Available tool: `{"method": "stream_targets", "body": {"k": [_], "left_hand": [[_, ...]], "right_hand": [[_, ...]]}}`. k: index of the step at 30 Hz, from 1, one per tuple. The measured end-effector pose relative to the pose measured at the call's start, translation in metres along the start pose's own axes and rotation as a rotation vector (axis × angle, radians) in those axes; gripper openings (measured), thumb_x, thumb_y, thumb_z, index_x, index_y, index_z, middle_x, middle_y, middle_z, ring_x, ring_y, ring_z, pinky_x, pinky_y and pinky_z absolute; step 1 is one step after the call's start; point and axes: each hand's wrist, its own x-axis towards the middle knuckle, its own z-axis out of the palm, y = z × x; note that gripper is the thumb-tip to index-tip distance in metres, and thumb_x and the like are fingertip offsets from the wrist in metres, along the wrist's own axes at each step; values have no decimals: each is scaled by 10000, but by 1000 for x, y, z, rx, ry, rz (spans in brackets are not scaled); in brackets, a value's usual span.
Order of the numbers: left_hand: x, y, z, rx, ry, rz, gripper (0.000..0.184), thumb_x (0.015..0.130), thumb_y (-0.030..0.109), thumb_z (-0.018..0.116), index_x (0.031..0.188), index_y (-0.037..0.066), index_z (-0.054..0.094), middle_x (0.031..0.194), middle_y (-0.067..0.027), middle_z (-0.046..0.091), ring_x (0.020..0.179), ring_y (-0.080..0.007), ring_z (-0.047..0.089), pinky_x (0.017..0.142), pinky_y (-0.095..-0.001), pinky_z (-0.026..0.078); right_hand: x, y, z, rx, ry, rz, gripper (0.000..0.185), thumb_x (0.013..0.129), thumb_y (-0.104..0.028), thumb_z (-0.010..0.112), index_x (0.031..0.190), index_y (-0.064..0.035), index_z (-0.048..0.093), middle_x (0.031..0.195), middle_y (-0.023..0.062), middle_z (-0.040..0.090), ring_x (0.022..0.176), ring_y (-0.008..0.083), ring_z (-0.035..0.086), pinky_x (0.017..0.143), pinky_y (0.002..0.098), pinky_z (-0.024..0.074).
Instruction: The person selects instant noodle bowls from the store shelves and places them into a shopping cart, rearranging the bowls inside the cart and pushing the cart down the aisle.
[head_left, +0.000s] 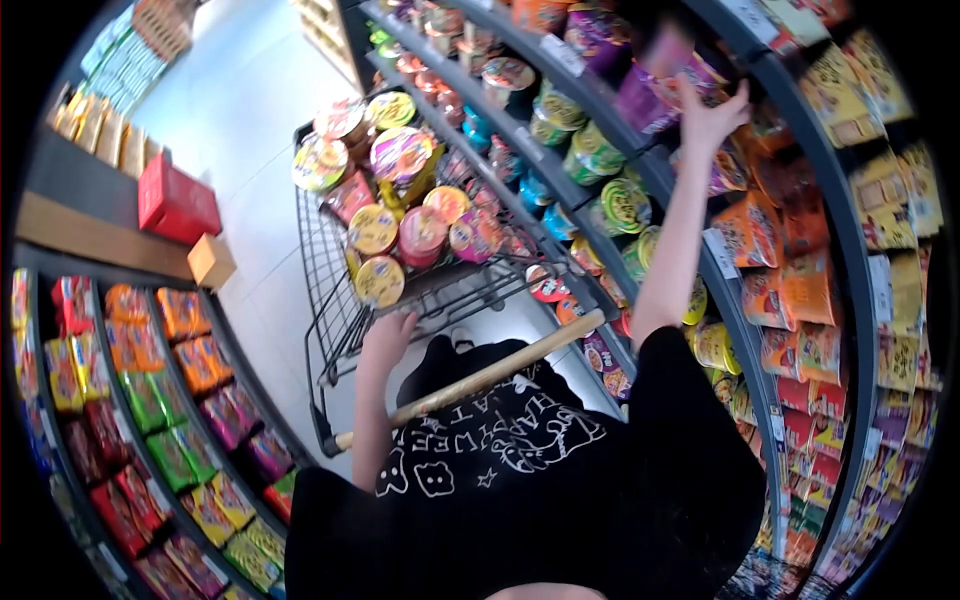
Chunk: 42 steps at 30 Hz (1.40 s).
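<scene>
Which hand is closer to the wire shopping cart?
The left. The left hand is at the cart, just beyond its handle; the right hand is up at the shelf, away from the cart.

One cart (500, 364) holds at least nine tubs (373, 229), and one red box (178, 200) shows.

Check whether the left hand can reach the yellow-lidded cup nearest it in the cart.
Probably yes: the left hand is close to the yellow-lidded cup, and nothing visible covers its lid.

Cups (422, 235) in cart (322, 275), shelves (848, 190) right
</scene>
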Motion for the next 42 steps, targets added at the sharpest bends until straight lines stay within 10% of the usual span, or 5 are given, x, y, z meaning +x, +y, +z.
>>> {"method": "stream_targets", "body": {"k": [10, 24, 32, 36, 42], "left_hand": [[3, -4, 2, -8, 56, 33, 368, 808, 320, 430, 691, -7, 551, 707, -199, 556, 715, -350, 531, 640, -422, 415], [2, -7, 3, -25, 37, 35, 377, 819, 319, 416, 754, -22, 563, 698, -211, 557, 697, -358, 529, 638, -407, 411], [-3, 2, -6, -11, -6, -9, 370, 813, 343, 415, 762, 12, 573, 736, -179, 568, 743, -332, 535, 653, -401, 416], [-4, 2, -8, -26, -6, -30, 374, 812, 339, 421, 763, -2, 569, 738, -182, 566, 746, -338, 531, 656, -401, 413], [-4, 2, -7, -42, -33, -46, 363, 810, 326, 425, 788, -11, 558, 755, -203, 561, 759, -344, 530, 666, -409, 406]], "right_hand": [[24, 21, 25, -52, -190, 124, 935, 486, -429, 755, 1131, -52, 193, 1040, 282, 420, 969, 382, 441, 846, 422, 333], [24, 26, 24, -124, -217, 207, 958, 463, -435, 760, 1155, -48, 222, 1119, 219, 369, 1026, 333, 399, 889, 403, 321], [17, 32, 29, 60, -199, -13, 1147, 543, -355, 754, 1222, 43, -80, 1194, 320, 166, 1129, 359, 253, 951, 402, 230], [-18, 4, 5, 127, -160, -50, 991, 639, -277, 697, 1233, 58, -21, 1242, 320, 119, 1164, 357, 219, 954, 417, 208], [-125, 3, -33, 323, -324, -49, 218, 735, -15, 506, 951, 12, 496, 876, 128, 564, 797, 232, 550, 702, 312, 420]]}}
